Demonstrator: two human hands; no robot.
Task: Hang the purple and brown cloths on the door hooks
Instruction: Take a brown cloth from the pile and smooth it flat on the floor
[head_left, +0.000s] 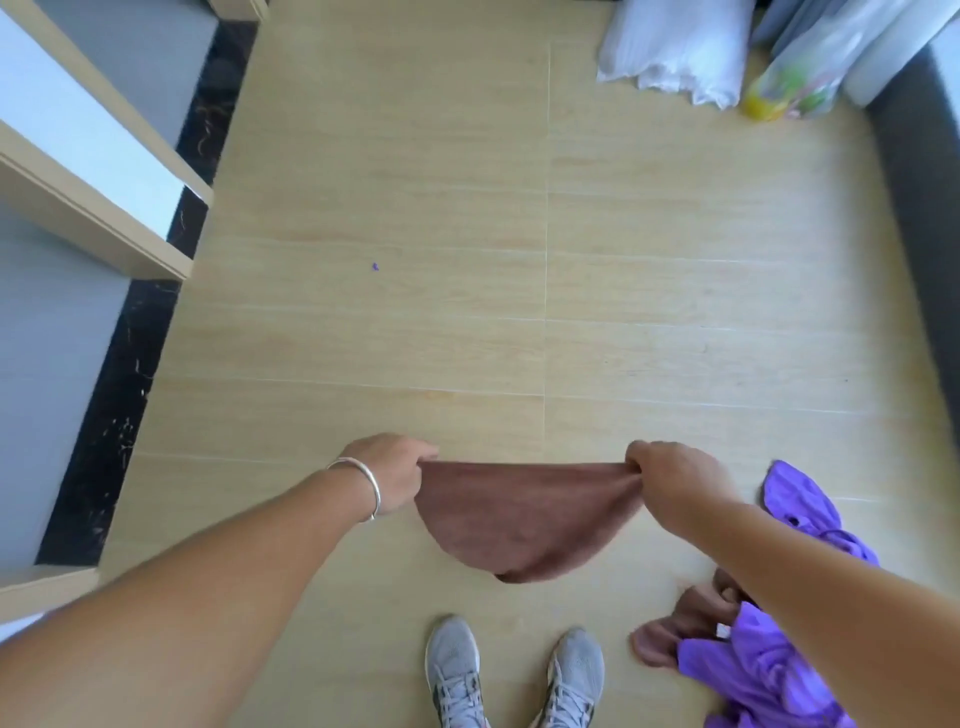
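A brown cloth (524, 519) hangs stretched between my two hands above the floor, sagging in the middle. My left hand (392, 478), with a silver bangle at the wrist, pinches its left corner. My right hand (670, 480) pinches its right corner. On the floor at the lower right lies a heap of purple cloths (763, 670) with another brown cloth (675, 631) partly under them; my right forearm covers part of the heap. No door hooks are in view.
Light wooden floor (467, 312) spreads ahead. A door frame and dark threshold strip (130, 364) run along the left. White plastic bags (691, 52) and a dark wall base (914, 234) stand at the upper right. My grey shoes (514, 675) are at the bottom.
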